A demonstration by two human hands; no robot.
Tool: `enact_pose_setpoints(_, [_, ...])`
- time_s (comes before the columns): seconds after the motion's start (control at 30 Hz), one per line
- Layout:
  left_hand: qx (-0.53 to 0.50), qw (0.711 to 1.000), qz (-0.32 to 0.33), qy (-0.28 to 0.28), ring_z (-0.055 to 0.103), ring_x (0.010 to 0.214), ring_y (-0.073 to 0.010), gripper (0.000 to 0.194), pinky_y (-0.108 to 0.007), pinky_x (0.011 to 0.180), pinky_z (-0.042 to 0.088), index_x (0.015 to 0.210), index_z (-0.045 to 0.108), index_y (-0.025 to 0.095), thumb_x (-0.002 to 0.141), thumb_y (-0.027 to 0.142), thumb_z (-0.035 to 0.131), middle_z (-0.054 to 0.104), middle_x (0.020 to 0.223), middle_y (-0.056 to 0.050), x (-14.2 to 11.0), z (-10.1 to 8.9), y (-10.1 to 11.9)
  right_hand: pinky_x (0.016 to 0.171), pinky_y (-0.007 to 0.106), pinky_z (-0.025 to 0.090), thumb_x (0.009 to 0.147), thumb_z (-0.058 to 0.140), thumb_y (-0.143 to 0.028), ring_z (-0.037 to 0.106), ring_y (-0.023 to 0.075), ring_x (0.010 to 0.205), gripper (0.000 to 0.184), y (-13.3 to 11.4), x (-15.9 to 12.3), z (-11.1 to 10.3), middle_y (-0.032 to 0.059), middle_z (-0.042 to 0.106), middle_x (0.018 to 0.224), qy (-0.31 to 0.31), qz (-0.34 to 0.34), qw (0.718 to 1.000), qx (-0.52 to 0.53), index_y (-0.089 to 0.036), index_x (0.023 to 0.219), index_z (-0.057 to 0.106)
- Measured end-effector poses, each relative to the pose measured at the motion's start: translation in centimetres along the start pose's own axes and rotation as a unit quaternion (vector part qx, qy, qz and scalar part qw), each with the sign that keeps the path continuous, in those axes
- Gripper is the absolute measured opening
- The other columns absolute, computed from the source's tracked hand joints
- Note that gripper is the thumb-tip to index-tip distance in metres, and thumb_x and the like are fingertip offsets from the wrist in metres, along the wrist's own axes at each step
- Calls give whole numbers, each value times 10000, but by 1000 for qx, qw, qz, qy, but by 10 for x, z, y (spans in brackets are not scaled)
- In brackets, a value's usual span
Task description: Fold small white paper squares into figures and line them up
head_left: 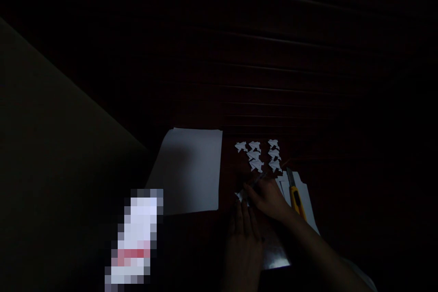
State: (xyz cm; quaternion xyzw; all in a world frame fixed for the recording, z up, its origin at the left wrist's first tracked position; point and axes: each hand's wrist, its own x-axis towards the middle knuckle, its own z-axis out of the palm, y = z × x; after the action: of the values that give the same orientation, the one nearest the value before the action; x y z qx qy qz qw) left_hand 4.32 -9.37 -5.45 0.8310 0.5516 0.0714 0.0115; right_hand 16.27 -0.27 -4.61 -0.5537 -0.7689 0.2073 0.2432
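Note:
My left hand lies with its fingers stretched out, their tips on a small white folded paper figure. Above and to the right of it, my right hand is closed around a thin pen that slants up and away. The pen's lower end is by the paper, though the dim light hides whether it touches. Beyond my hands, several similar folded paper figures are laid out in short columns.
A large white paper sheet lies on the left. Right of my hands, a yellow utility knife rests on white papers. A shiny sheet shows near the front. A pixelated bright patch covers the lower left.

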Motion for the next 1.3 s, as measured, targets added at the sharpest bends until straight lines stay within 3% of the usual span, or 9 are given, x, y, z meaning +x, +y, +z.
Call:
enact_pose_setpoints(0.93, [-12, 1000, -3, -9, 414, 1245, -348, 524, -474, 974, 406, 1230, 547, 35, 755, 250, 603, 477, 1325, -230, -1, -1, 1, 702, 262, 449, 891, 465, -262, 636, 172, 760, 176, 1, 0, 0, 48, 677, 806, -4, -4, 1000, -12, -180, 831, 608])
enact_pose_setpoints(1.3, [-7, 1000, -8, -4, 426, 1236, -346, 508, -473, 966, 408, 1203, 578, 58, 770, 322, 602, 494, 1317, -214, 1, -3, 1, 732, 276, 463, 884, 470, -253, 638, 181, 791, 169, -1, 0, -1, 60, 683, 837, -1, -2, 1000, -9, -179, 881, 621])
